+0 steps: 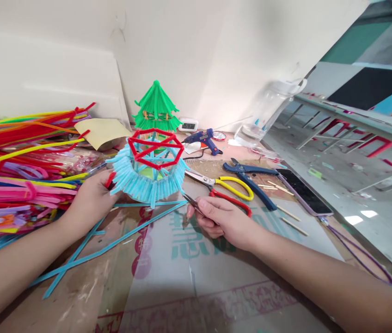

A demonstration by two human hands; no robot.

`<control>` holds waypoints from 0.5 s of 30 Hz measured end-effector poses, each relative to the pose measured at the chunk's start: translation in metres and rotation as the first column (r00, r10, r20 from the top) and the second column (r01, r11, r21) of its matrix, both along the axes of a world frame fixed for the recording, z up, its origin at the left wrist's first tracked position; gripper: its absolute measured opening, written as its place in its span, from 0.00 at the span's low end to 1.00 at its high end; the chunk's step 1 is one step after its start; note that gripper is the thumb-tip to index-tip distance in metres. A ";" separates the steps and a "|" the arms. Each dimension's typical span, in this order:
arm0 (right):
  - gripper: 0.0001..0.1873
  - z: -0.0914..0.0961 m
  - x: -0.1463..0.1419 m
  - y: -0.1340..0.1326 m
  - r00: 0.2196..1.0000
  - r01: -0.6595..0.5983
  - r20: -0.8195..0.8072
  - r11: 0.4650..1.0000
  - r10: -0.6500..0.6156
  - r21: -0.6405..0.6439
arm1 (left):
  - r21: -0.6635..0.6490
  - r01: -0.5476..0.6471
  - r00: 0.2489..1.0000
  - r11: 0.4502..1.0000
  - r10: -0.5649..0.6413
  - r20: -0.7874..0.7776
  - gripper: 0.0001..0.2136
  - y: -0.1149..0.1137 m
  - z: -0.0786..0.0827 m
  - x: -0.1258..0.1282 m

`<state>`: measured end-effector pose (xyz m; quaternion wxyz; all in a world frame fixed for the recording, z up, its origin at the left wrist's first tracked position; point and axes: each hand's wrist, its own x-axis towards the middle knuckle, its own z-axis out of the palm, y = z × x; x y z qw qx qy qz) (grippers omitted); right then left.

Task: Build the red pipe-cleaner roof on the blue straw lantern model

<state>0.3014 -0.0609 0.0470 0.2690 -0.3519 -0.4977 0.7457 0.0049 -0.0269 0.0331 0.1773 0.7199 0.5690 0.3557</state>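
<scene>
- head view, at a crowded workbench: a person's two bare hands work around a tiered model [156, 148] of fuzzy craft stems, standing near the back, just left of the middle.
- done, by the look of it: a pointed green roof [156, 101] in two flared tiers caps the piece, with a tan band between them.
- also in place: a pale blue fringe [150, 188] spreads in a wide skirt around the base, its strips packed closely together.
- less complete, i would judge: a red six-sided frame [157, 166] shows only as an outline, with open gaps between its bars and thin blue uprights visible through it.
- the left hand [94, 196] appears to hold the model by the fringe's left edge; its fingertips are partly hidden, and a bit of red shows beside them.
- the right hand [222, 219] pinches a slim dark tool [191, 202], probably tweezers, in a narrow grip, the points beside the fringe's lower right edge.
- apparently unused so far: long blue stems [113, 248] lie loose across the bench in front; whether any belong to the model, i cannot tell.
- within reach: a heap of coloured stems [26, 162] at left; scissors [239, 185], blue cutters [256, 189] and a glue gun [203, 138] at right, none in hand.
</scene>
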 end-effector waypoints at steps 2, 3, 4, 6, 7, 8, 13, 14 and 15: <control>0.23 0.001 0.000 -0.001 1.000 0.003 0.002 1.000 -0.003 0.000 | 0.017 0.022 1.000 1.000 -0.022 -0.003 0.09 0.000 0.000 0.000; 0.23 0.001 -0.001 -0.001 1.000 0.001 0.003 1.000 -0.001 -0.001 | 0.019 0.031 1.000 0.999 -0.031 -0.002 0.09 -0.001 0.001 0.000; 0.23 0.001 -0.001 -0.002 1.000 -0.001 0.004 1.000 0.001 -0.002 | 0.022 0.038 0.999 0.999 -0.038 -0.002 0.08 -0.001 0.002 0.000; 0.23 0.002 -0.001 -0.002 1.000 -0.002 0.008 1.000 0.002 -0.003 | 0.030 0.044 0.999 0.999 -0.044 -0.003 0.08 -0.003 0.004 0.001; 0.23 0.002 -0.002 -0.003 1.000 -0.003 0.012 1.000 0.003 -0.004 | 0.036 0.043 0.999 0.998 -0.043 -0.002 0.08 -0.003 0.005 0.002; 0.23 0.003 -0.002 -0.003 1.000 -0.004 0.016 1.000 0.005 -0.005 | 0.041 0.040 0.999 0.998 -0.040 0.000 0.08 -0.004 0.006 0.003; 0.22 0.002 -0.004 -0.005 1.000 -0.010 0.017 1.000 0.010 -0.002 | 0.028 0.042 0.999 0.999 -0.042 0.011 0.08 -0.004 0.006 0.004; 0.22 0.002 -0.004 -0.005 1.000 -0.009 0.016 1.000 0.009 -0.001 | 0.024 0.044 0.999 0.999 -0.044 0.012 0.08 -0.004 0.005 0.004; 0.22 0.002 -0.004 -0.005 1.000 -0.007 0.014 1.000 0.007 0.000 | 0.020 0.042 0.999 0.999 -0.043 0.012 0.07 -0.004 0.005 0.004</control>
